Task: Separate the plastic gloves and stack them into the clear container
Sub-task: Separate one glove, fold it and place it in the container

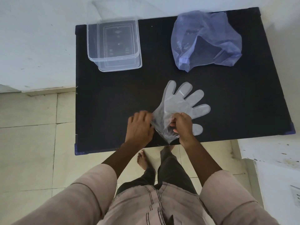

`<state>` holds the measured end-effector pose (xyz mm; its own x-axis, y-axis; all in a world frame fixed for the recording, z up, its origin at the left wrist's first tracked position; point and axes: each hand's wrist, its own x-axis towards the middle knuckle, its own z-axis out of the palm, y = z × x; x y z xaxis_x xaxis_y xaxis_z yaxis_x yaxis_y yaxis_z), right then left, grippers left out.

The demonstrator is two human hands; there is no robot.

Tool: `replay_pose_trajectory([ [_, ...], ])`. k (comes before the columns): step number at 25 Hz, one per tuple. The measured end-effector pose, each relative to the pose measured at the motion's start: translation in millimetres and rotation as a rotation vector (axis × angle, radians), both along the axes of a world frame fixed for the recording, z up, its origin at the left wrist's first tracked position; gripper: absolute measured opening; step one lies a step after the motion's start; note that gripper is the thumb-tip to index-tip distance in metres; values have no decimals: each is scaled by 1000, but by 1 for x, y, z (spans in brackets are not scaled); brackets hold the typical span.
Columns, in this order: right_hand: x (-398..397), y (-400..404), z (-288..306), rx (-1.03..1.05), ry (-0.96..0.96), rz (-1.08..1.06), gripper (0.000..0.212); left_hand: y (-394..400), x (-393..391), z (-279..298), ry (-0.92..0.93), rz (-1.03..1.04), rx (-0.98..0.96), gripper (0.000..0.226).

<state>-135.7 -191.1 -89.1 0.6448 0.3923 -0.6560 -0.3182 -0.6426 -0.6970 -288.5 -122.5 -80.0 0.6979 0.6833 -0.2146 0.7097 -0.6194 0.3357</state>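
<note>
translucent plastic gloves (177, 103) lie flat, cuff crumpled.

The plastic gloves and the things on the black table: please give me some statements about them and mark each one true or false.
1. Both hands hold the plastic gloves at the cuff end. True: the left hand and the right hand pinch that end.
2. The clear container already holds a stack of gloves. False: it looks empty.
3. The glove fingers point away from the person. True.
4. The bluish plastic bag lies inside the container. False: it lies on the black table, apart from the container and to its right in the picture.
5. The container has its lid on. False: its top is open.
</note>
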Motion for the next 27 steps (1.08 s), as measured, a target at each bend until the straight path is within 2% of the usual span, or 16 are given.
replay_pose_trajectory([
  [2,-4,4,2,15,-15,-12,23,-12,-8,-8,54,-258,39,52],
  [4,-9,6,2,-13,-78,63,38,-17,-11,-16,98,-303,33,60],
  [6,-13,7,1,-63,-150,146,43,-18,-10,-18,96,-279,13,62],
  [9,-16,6,-2,-57,-233,225,29,-17,-8,-16,72,-273,-3,64],
  [12,-15,2,-3,-32,-283,180,20,-18,-9,-16,22,-233,-3,67],
  [16,-11,-2,-2,-41,-318,166,22,-28,-15,-28,145,-484,121,75],
  [22,-5,-3,5,-82,-420,277,25,-24,0,-23,170,-409,92,89],
  [27,-2,-4,8,-30,-401,236,17,-18,-12,-24,249,-358,77,89],
])
